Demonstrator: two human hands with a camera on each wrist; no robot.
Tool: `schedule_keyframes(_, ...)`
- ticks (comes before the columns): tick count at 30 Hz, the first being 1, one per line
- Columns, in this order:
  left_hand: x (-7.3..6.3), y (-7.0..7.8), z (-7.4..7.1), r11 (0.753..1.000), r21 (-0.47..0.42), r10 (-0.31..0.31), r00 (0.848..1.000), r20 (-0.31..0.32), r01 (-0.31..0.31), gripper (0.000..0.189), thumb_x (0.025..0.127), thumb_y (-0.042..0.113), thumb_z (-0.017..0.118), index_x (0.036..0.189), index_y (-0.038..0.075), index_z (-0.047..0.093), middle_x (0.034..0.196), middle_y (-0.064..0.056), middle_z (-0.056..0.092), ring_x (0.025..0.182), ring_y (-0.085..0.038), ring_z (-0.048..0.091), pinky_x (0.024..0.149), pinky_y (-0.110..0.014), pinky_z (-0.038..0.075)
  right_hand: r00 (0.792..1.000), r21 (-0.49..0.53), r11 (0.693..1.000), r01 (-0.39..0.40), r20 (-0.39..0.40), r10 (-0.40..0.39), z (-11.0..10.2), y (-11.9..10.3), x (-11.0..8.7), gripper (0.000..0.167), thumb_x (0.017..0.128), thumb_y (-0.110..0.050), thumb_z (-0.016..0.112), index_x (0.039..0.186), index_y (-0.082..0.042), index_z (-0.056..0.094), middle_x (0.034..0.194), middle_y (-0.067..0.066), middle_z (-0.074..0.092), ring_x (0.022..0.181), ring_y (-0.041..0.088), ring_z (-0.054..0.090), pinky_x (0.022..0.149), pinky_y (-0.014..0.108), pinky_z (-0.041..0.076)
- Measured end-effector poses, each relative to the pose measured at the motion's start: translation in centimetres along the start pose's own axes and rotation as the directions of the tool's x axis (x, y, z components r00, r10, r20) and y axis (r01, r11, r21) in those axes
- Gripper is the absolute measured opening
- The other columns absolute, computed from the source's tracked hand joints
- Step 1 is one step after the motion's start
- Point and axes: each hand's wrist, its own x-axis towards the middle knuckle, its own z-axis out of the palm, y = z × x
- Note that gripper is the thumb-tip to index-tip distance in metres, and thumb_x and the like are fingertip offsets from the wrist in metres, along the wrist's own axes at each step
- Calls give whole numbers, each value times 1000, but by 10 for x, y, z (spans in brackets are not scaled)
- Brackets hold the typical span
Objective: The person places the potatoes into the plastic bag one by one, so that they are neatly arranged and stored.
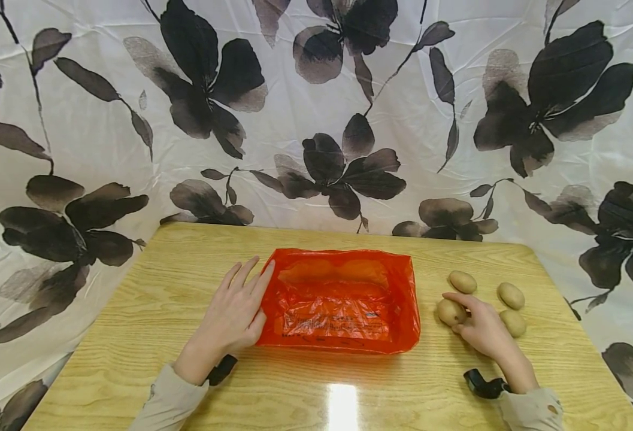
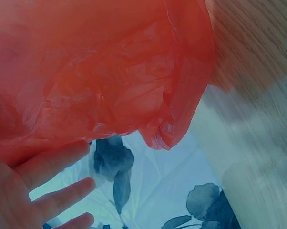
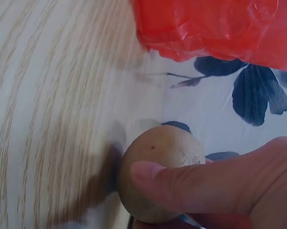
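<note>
A potato is pinched between the thumb and fingers of my right hand, to the right of a red plastic bag. The same potato shows in the head view. The bag lies with its mouth spread wide and faces up; dark print shows on its inside. At the bag's left edge my left hand rests with fairly straight fingers touching the plastic. In the left wrist view the fingers lie along the bag's side.
Near the right hand lie three more potatoes: one behind, one at the far right and one beside the hand. All stand on a light wooden table. A floral cloth hangs behind it.
</note>
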Motion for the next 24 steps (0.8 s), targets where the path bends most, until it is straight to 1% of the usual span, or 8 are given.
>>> schedule_keyframes(4,0,0,0,1000,4,0,1000,7,0,72,77,17,44,145,-6,41,126,-18,64,136,-41,38,111,-58,29,1000,44,999,3,7,-4,0,0,1,61,67,12,75,126,2,63,120,27,64,103,40,64,82,50,52)
schedule_keyframes(6,0,0,0,1000,6,0,1000,9,0,73,76,17,46,145,-6,41,126,-18,64,137,-41,38,111,-58,29,1000,73,997,5,14,-6,-1,-1,1,61,68,11,76,127,2,63,122,27,63,104,40,64,83,50,53)
schedule_keyframes(10,0,0,0,1000,9,-2,1000,9,2,74,76,17,47,146,-6,40,125,-18,64,137,-41,38,110,-58,30,1000,143,990,-6,30,2,-2,-3,1,61,69,9,77,128,2,62,126,27,61,104,39,65,83,45,55)
schedule_keyframes(16,0,1,0,1000,7,-1,1000,4,1,73,78,18,43,146,-6,40,125,-18,64,137,-41,38,112,-57,28,997,259,964,-51,65,35,-4,-5,2,61,74,6,78,132,4,59,131,30,56,104,40,66,83,40,56)
schedule_keyframes(24,0,0,0,1000,-2,0,1000,-4,0,72,78,18,43,146,-6,41,123,-18,65,136,-41,39,112,-57,28,995,358,931,-70,86,41,-6,-7,3,64,77,0,80,136,3,56,138,28,52,109,40,64,84,29,55)
